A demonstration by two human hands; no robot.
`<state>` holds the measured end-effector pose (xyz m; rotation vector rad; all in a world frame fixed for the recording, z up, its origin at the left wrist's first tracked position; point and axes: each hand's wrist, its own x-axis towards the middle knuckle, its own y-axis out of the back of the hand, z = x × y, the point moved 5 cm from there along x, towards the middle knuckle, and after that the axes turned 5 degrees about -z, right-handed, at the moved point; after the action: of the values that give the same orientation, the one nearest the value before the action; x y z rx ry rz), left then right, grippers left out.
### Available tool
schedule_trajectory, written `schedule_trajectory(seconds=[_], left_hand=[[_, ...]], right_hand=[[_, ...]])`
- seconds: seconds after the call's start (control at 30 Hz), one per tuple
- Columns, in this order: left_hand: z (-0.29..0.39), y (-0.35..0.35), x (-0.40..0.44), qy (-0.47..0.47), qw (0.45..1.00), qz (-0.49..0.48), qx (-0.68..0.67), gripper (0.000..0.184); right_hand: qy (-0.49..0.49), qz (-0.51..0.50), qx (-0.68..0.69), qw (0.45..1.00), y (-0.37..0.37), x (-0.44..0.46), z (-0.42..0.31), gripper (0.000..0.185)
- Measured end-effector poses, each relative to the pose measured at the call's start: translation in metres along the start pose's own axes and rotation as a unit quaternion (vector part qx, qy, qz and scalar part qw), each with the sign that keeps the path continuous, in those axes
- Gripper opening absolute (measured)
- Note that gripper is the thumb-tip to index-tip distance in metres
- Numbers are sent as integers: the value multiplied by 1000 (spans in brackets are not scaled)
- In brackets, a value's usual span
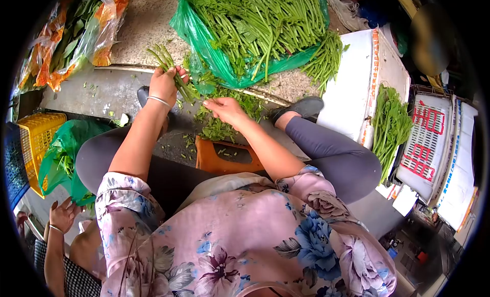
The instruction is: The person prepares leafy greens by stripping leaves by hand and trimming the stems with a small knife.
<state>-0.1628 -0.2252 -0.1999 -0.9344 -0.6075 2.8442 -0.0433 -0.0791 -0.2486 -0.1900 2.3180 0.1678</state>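
Note:
My left hand [166, 84], with a band at its wrist, is closed around a small bunch of green vegetable stems [164, 57]. Its lower ends slant down past my fingers. My right hand [224, 109] is to the right and slightly lower, thumb and fingers pinched together; whether something small is between them I cannot make out. Beyond both hands, a green plastic bag [204, 52] lies spread open under a large heap of leafy stems [260, 26]. Torn leaves and stem bits [219, 128] litter the ground below my hands.
Between my legs is an orange plastic stool [224, 167]. White boxes [352, 77] stand at right, beside another bundle of greens [390, 118]. At left are a yellow crate [38, 139], a green bag [71, 144] and another person's hand [62, 215]. Wrapped leaves [71, 42] lie upper left.

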Motion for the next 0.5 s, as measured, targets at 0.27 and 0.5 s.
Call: schedule_trajectory(seconds=[0.27, 0.5], left_hand=[[-22, -19, 0, 56, 998, -28, -23, 8], [-24, -45, -6, 85, 990, -112, 20, 22]], right_hand=[[155, -48, 129, 978, -13, -7, -67, 27], [153, 117, 85, 978, 49, -22, -60, 18]])
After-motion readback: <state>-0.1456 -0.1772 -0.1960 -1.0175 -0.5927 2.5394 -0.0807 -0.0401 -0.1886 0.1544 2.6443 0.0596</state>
